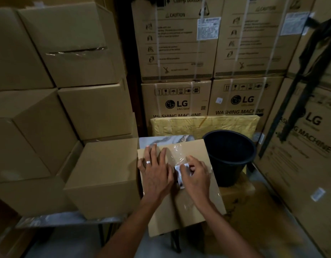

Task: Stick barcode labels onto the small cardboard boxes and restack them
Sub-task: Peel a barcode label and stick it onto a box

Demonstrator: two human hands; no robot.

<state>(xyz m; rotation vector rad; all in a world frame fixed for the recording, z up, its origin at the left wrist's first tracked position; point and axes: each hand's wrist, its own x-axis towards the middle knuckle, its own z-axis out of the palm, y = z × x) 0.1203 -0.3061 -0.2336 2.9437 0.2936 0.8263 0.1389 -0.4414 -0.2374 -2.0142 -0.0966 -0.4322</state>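
A small cardboard box (190, 209) lies in front of me, its top sealed with clear tape. My left hand (157, 170), a ring on one finger, lies flat on the box top with fingers spread. My right hand (196, 175) pinches a white barcode label (180, 175) and holds it against the taped seam between the two hands. Part of the label is hidden under my right fingers. Another plain cardboard box (105, 175) stands just to the left on the same table.
A stack of plain cardboard boxes (49, 101) fills the left side. Large LG washing-machine cartons (207, 71) wall off the back and right. A black bucket (229, 155) stands right of the box, with a yellow wrapped parcel (203, 125) behind it.
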